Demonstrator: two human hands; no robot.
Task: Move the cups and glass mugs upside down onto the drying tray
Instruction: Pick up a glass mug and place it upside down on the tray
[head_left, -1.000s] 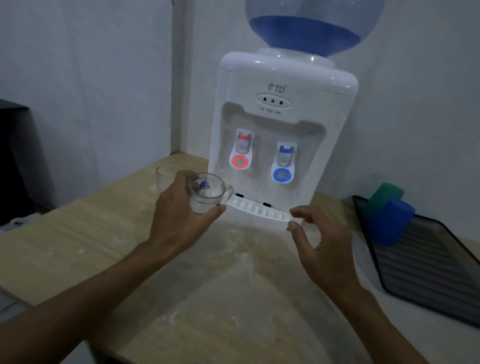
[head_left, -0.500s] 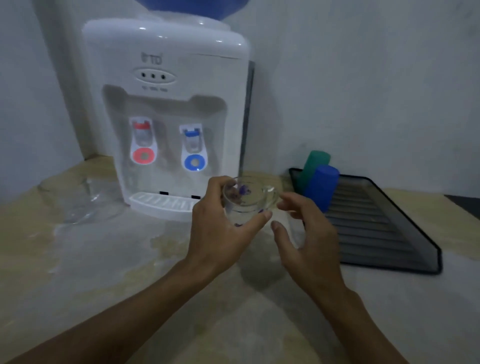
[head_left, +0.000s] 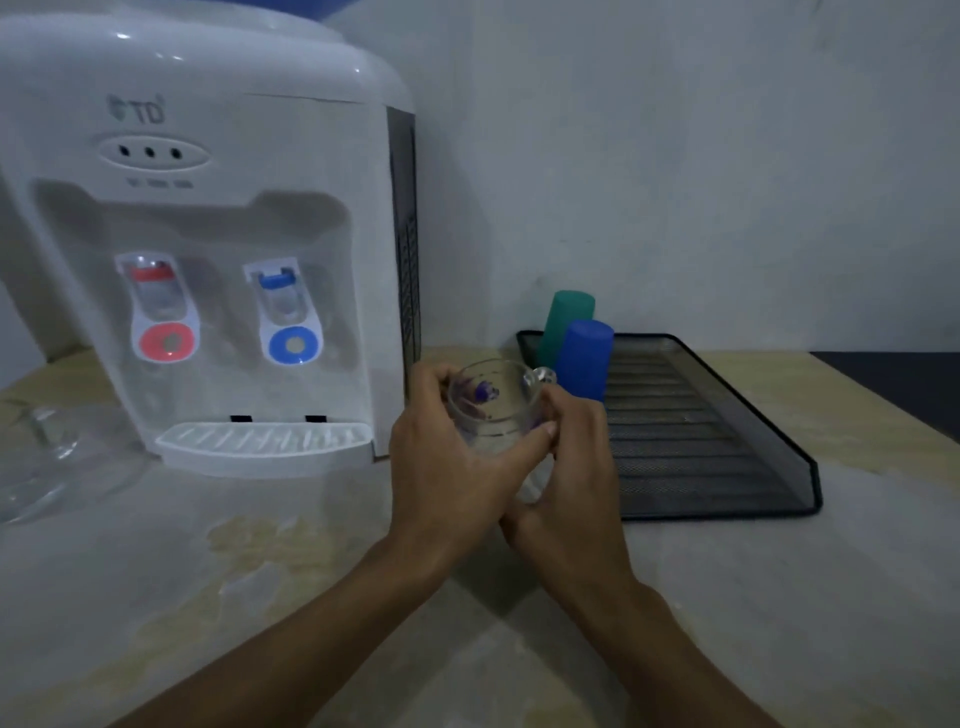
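A clear glass mug (head_left: 491, 402) with a purple mark is held upright above the counter, just left of the black mesh drying tray (head_left: 727, 467). My left hand (head_left: 447, 462) wraps its left side with the thumb across the front. My right hand (head_left: 576, 467) grips its right side below the handle. A blue cup (head_left: 584, 358) and a green cup (head_left: 563, 319) stand upside down at the tray's far left corner. Another glass mug (head_left: 47, 457), blurred, sits on the counter at the far left.
A white water dispenser (head_left: 208, 249) with red and blue taps stands at the back left, its drip tray (head_left: 265, 441) jutting forward. The pale counter (head_left: 311, 597) has a stained patch in the middle. A wall runs behind the tray.
Both hands carried the glass mug rightward from beside the dispenser toward the tray. My right hand, open earlier, has closed onto the mug. The view swung right.
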